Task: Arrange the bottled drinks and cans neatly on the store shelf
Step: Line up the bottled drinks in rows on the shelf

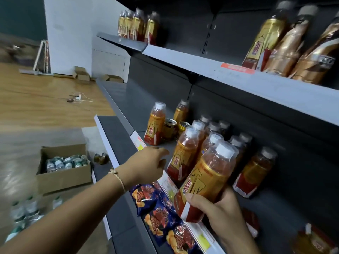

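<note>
The right hand (218,208) grasps the base of a gold-labelled bottle (207,182), fingers and thumb curled round its red lower band, holding it tilted at the front lip of the middle shelf (275,217), not yet set down. The left hand (146,165) reaches in over the shelf edge with its fingers loosely bent and holding nothing, its fingertips just beside the nearest bottle of the standing cluster (185,154). That cluster, a couple of rows deep, looks largely ordered, so the job seems partly done. Left to sort, by my reading: the held bottle needs a slot beside or in front of the cluster; one bottle (255,173) stands apart to the right; farther back a lone bottle (156,123), another behind it and two cans (170,129) sit in a loose group. The upper shelf (238,74) carries more bottles at both ends. Snack packets (161,208) lie on the shelf below, and on the floor an open carton (62,169) holds further bottles, with a few cans beside it.
</note>
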Demonstrator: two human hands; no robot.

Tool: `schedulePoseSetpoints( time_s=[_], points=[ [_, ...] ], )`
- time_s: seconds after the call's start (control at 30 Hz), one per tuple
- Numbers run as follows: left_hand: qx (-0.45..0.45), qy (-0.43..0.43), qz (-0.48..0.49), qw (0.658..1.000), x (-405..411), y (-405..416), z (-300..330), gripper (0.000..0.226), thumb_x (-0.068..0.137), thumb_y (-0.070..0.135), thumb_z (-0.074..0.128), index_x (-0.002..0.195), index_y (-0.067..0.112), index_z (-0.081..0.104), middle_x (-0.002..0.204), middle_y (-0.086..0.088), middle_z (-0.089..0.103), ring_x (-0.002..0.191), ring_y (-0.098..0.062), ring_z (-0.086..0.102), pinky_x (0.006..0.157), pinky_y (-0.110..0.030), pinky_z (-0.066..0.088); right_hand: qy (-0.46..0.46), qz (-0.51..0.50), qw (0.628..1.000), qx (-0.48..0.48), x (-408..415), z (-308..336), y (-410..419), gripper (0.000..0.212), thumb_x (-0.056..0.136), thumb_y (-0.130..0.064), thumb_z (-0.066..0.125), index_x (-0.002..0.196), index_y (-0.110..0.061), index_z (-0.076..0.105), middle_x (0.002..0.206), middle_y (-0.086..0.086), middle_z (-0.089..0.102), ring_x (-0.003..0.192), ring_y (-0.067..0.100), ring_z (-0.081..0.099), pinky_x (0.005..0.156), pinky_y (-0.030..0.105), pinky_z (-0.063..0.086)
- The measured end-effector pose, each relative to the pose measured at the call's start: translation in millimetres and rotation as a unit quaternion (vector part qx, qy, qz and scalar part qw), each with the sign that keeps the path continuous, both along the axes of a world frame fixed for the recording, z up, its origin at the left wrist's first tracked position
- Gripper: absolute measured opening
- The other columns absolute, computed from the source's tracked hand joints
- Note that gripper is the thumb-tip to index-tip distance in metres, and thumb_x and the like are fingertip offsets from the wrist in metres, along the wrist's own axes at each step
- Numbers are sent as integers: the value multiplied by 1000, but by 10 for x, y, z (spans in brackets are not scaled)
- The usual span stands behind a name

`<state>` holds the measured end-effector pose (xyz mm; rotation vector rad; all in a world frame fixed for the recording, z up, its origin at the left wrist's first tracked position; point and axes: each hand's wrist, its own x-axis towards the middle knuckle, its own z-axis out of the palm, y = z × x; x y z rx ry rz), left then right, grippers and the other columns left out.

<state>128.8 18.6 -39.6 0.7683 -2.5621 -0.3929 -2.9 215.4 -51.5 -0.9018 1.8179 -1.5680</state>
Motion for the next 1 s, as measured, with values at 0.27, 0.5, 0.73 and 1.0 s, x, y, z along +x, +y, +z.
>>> schedulePoseSetpoints(
  time_s=[0.27,0.5,0.73,1.0],
  points=[
    [32,-21,2,999,-92,-859,-148,33,96,27,47,127,19,56,124,-7,61,112,-26,58,92,-39,51,-3,-8,1000,19,229,-14,-662,61,49,-10,96,102,-14,68,88,1,78,82,15,75,67,27,59],
    [56,-5,-87,995,-213,-1641,-110,29,87,13,47,111,15,63,100,-6,65,91,-25,60,78,-39,53,42,-108,992,42,432,-151,-1502,75,34,-54,94,102,-32,69,99,-6,76,95,17,73,90,45,56],
    [65,7,-173,983,-274,-2232,-120,22,86,12,44,99,14,62,87,-6,63,80,-24,59,72,-42,52,107,-262,957,57,572,-163,-2201,89,39,-58,84,120,-32,58,108,-11,71,104,14,67,97,45,53],
    [101,6,-251,963,-428,-2395,-236,36,82,8,46,110,21,64,91,2,66,83,-17,59,72,-38,54,134,-355,924,51,436,-312,-2628,75,69,-22,89,125,-36,42,120,-6,62,108,15,63,99,40,50]
  ],
)
